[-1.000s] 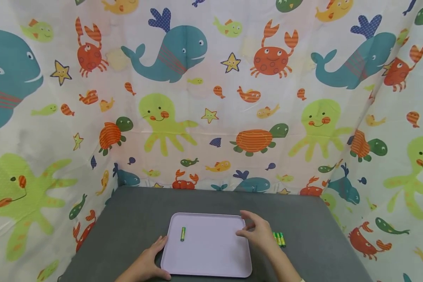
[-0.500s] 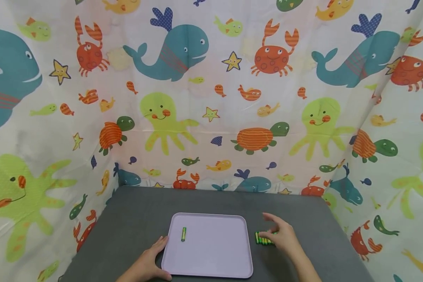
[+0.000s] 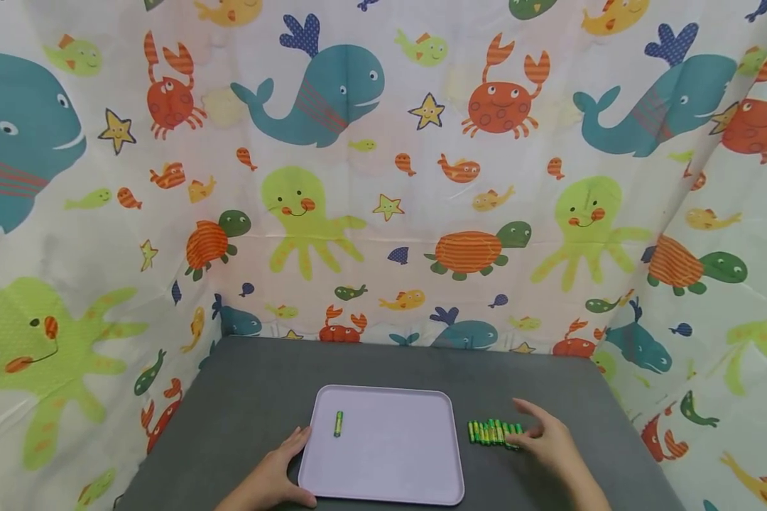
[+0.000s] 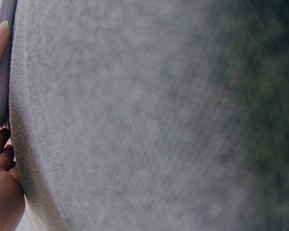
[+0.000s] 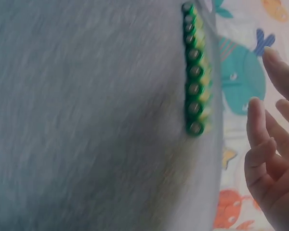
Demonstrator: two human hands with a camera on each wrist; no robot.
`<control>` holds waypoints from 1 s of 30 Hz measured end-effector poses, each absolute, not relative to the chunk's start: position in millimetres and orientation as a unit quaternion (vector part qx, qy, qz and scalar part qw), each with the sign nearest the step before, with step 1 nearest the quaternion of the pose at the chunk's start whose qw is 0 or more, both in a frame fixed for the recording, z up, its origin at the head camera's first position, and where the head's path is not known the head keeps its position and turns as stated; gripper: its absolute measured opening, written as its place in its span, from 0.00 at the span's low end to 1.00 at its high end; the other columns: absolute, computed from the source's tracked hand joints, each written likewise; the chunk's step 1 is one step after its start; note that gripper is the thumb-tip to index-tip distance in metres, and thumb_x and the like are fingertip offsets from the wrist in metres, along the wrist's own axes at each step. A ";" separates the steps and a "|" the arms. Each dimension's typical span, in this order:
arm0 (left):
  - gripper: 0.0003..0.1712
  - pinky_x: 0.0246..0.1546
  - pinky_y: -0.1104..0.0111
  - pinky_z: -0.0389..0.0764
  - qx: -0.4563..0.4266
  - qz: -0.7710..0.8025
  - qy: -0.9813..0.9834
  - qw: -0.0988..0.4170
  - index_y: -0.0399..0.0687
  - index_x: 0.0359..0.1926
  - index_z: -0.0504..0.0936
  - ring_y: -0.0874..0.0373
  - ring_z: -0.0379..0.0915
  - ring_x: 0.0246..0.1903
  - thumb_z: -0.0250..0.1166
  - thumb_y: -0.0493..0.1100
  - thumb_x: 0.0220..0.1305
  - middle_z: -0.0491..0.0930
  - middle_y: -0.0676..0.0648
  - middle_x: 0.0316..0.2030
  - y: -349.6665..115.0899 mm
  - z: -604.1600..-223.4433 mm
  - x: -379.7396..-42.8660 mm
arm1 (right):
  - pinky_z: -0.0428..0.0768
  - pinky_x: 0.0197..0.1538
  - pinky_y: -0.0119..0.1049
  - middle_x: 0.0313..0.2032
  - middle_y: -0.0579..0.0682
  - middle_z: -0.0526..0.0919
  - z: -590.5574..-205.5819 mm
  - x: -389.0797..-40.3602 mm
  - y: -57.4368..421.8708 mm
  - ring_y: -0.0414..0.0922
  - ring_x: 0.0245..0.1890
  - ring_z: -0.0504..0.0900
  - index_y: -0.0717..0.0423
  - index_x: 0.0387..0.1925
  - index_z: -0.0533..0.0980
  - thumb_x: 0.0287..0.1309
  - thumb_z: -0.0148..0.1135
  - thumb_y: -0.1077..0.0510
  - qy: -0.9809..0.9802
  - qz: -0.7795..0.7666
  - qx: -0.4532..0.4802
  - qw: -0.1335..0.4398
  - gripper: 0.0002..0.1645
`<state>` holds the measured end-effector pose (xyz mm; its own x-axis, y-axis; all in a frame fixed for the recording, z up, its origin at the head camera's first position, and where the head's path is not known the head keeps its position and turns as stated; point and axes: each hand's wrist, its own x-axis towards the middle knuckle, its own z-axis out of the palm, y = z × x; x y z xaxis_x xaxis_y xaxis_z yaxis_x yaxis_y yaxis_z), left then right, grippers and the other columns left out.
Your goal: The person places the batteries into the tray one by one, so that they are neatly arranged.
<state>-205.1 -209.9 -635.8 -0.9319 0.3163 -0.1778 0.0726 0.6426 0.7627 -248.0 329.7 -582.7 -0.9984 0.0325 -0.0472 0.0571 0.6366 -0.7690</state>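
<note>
A pale lilac tray (image 3: 383, 454) lies on the dark grey table, with one green-and-yellow battery (image 3: 338, 424) in its upper left part. My left hand (image 3: 270, 470) rests against the tray's left side, fingers along the edge and thumb near the front corner. To the right of the tray, a row of several green-and-yellow batteries (image 3: 488, 431) lies side by side. Over the right end of that row hovers my right hand (image 3: 550, 440), thumb and index finger apart, hiding some batteries. In the right wrist view the right hand (image 5: 274, 149) holds nothing and is apart from the batteries (image 5: 195, 71).
The grey table (image 3: 262, 376) reaches back to a white curtain (image 3: 409, 262) printed with sea animals, which also closes off both sides. A grey surface fills most of the left wrist view.
My right hand has moved from the tray's right edge to the right, over the row of batteries, uncovering more of it. The left hand and the battery on the tray have stayed put.
</note>
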 end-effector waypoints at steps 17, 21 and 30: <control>0.75 0.66 0.32 0.57 0.115 0.401 0.899 0.136 0.41 0.78 0.56 0.32 0.47 0.76 0.85 0.61 0.31 0.53 0.32 0.76 -208.9 -636.8 -208.5 | 0.73 0.26 0.38 0.22 0.50 0.85 -616.7 -260.1 358.7 0.45 0.21 0.78 0.62 0.63 0.75 0.42 0.77 0.70 0.908 -0.406 0.060 0.081 0.42; 0.75 0.66 0.32 0.57 0.131 0.402 0.897 0.131 0.40 0.78 0.55 0.31 0.46 0.76 0.85 0.61 0.33 0.53 0.32 0.76 -209.1 -636.5 -208.5 | 0.73 0.26 0.37 0.26 0.49 0.84 -617.5 -261.0 360.1 0.45 0.22 0.78 0.62 0.63 0.75 0.43 0.76 0.71 0.911 -0.401 0.056 0.072 0.40; 0.74 0.65 0.31 0.57 0.134 0.411 0.890 0.147 0.38 0.78 0.53 0.30 0.44 0.76 0.84 0.58 0.37 0.52 0.31 0.77 -212.2 -637.0 -208.1 | 0.75 0.28 0.36 0.44 0.54 0.82 -621.2 -263.2 362.7 0.43 0.26 0.81 0.61 0.59 0.79 0.42 0.78 0.68 0.915 -0.396 0.036 0.069 0.38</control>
<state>-208.1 -212.2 -637.0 -0.9211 0.3588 -0.1513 0.1174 0.6264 0.7706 -263.2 362.7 -621.2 -0.9879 0.0113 -0.1546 0.1204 0.6840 -0.7195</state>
